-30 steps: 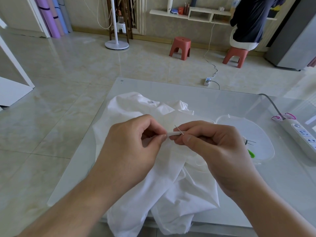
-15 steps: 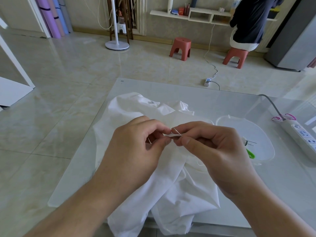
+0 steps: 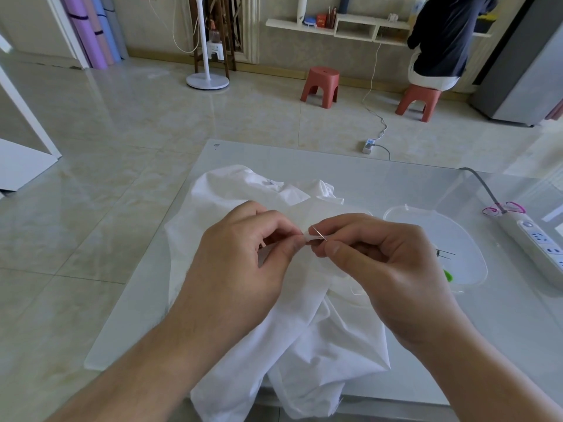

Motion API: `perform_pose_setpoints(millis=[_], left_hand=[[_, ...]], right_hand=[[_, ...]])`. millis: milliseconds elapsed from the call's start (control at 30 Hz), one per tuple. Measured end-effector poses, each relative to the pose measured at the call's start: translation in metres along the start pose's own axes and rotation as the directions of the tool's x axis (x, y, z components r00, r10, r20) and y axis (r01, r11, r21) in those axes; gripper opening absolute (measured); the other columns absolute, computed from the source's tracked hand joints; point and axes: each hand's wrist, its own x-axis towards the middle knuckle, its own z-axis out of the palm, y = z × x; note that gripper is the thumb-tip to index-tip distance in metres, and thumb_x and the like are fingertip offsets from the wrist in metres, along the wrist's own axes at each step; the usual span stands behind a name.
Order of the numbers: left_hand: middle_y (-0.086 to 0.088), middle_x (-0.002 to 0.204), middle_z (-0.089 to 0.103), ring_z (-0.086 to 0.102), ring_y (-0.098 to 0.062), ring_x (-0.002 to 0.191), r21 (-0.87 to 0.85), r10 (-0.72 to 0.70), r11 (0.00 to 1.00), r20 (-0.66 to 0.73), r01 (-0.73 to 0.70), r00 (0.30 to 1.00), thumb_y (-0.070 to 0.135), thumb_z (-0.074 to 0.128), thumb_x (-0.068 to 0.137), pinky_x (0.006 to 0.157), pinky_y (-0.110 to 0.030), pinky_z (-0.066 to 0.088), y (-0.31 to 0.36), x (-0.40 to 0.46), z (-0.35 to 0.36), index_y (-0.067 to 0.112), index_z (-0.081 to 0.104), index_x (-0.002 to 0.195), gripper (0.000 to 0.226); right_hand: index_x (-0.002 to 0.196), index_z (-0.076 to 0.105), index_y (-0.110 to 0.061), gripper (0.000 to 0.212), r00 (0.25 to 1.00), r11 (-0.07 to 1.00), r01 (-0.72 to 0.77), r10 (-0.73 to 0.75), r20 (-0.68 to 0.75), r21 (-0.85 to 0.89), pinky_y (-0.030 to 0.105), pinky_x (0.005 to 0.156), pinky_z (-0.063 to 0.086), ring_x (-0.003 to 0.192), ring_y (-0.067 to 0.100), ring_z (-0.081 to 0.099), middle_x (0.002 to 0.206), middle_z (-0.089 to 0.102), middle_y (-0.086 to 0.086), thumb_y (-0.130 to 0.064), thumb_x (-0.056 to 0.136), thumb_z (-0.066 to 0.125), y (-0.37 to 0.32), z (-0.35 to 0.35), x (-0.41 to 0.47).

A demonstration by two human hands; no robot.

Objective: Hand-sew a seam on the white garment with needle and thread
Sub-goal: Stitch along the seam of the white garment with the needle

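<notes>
- While the white garment [image 3: 283, 303] lies crumpled on the glass table [image 3: 396, 184] in the head view, a small fold of its cloth is raised between the two hands, near the middle of the picture.
- The left hand [image 3: 243, 263] has its fingers curled, thumb and forefinger pinching the fold from the 9 o'clock side.
- The right hand [image 3: 384, 269] is curled too, its thumb and fingers pinching the same fold together with the needle [image 3: 318, 233] from the 3 o'clock side.
- The needle slants across the pinched cloth, its free end pointing toward 11 o'clock, its other end hidden at the right fingertips; it sits just between the two grips, touching the fold.
- The thread is too fine to make out for certain.
- The rest of the garment spreads from 12 o'clock behind the hands down to 6 o'clock, where it hangs over the table's near edge.
- A clear plastic lid [image 3: 457, 236] lies at 3 o'clock of the hands, and a white power strip [image 3: 539, 242] beyond it, further toward 3 o'clock.
</notes>
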Motion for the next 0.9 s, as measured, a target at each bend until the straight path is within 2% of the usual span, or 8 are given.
perform_pose_setpoints(millis=[133,300,400,500,700,767,833,900], left_hand=[[0.014,0.084,0.067,0.066,-0.01,0.089,0.01,-0.011,1.0,0.013,0.011,1.0,0.025,0.074,0.096,0.076,-0.023,0.052,0.0004,0.0017,0.0016,0.031,0.074,0.087,0.011],[0.019,0.076,0.064,0.061,-0.003,0.069,0.018,-0.086,0.996,0.084,0.085,0.993,0.015,0.065,0.103,0.061,-0.011,0.044,0.0046,0.0019,0.0033,0.027,0.063,0.085,0.021],[0.019,0.073,0.064,0.06,-0.004,0.063,0.002,-0.122,0.992,0.114,0.123,0.986,0.02,0.06,0.104,0.056,-0.015,0.044,0.0065,0.0021,0.0039,0.028,0.061,0.087,0.019],[0.012,0.077,0.069,0.067,-0.008,0.074,-0.039,-0.146,0.988,0.122,0.151,0.982,0.026,0.063,0.101,0.066,-0.026,0.053,0.0067,0.0031,0.0033,0.031,0.065,0.085,0.016],[0.01,0.083,0.077,0.071,-0.012,0.083,-0.201,-0.247,0.938,0.182,0.282,0.952,0.033,0.073,0.095,0.078,-0.034,0.056,0.0059,0.0084,0.003,0.032,0.079,0.086,0.01],[0.008,0.085,0.079,0.074,-0.012,0.086,-0.254,-0.27,0.914,0.203,0.317,0.941,0.031,0.076,0.094,0.085,-0.04,0.06,0.0052,0.0093,0.0026,0.03,0.082,0.087,0.009],[0.004,0.087,0.08,0.076,-0.017,0.09,-0.299,-0.282,0.893,0.214,0.337,0.935,0.032,0.078,0.095,0.092,-0.05,0.061,0.0037,0.0096,0.0028,0.029,0.083,0.089,0.008],[0.002,0.088,0.08,0.076,-0.023,0.093,-0.336,-0.298,0.872,0.214,0.357,0.93,0.036,0.079,0.092,0.095,-0.056,0.059,0.003,0.0094,0.0034,0.03,0.083,0.089,0.008]], right_hand=[[0.076,0.083,-0.009,0.028,1.0,1.0,-0.01,0.01,0.008,0.016,0.024,0.083,0.057,0.099,0.016,0.077,0.098,0.081,-0.001,0.012,0.089,0.07,-0.0011,-0.0005,-0.0003],[0.077,0.083,-0.005,0.026,1.0,1.0,-0.02,0.021,-0.004,0.007,0.024,0.083,0.058,0.097,0.012,0.077,0.094,0.081,0.002,0.013,0.088,0.067,-0.0032,0.0004,0.0006],[0.074,0.082,-0.004,0.028,1.0,1.0,-0.015,0.015,-0.015,-0.001,0.021,0.081,0.057,0.094,0.009,0.077,0.089,0.081,0.003,0.015,0.086,0.066,-0.0052,-0.0007,0.0005],[0.072,0.082,-0.006,0.03,1.0,1.0,-0.014,0.014,-0.009,0.002,0.019,0.076,0.057,0.087,0.01,0.077,0.086,0.08,0.003,0.016,0.086,0.066,-0.0064,-0.0009,0.0012],[0.072,0.079,0.002,0.025,1.0,0.998,-0.012,0.012,0.013,0.055,0.02,0.078,0.057,0.087,0.017,0.078,0.087,0.079,0.008,0.019,0.083,0.065,-0.0037,-0.0035,0.0038],[0.07,0.078,0.002,0.016,0.999,0.995,-0.037,0.034,0.038,0.093,0.022,0.081,0.057,0.091,0.021,0.077,0.089,0.078,0.009,0.006,0.08,0.066,-0.0037,-0.0049,0.0048],[0.067,0.076,-0.001,0.018,0.997,0.995,-0.054,0.05,0.052,0.086,0.023,0.085,0.054,0.099,0.02,0.074,0.087,0.077,0.011,-0.005,0.078,0.062,-0.0029,-0.0069,0.0066],[0.064,0.073,-0.004,0.022,0.997,0.993,-0.063,0.058,0.058,0.096,0.027,0.084,0.053,0.095,0.021,0.072,0.083,0.076,0.013,-0.007,0.08,0.059,-0.0016,-0.0085,0.0084]])
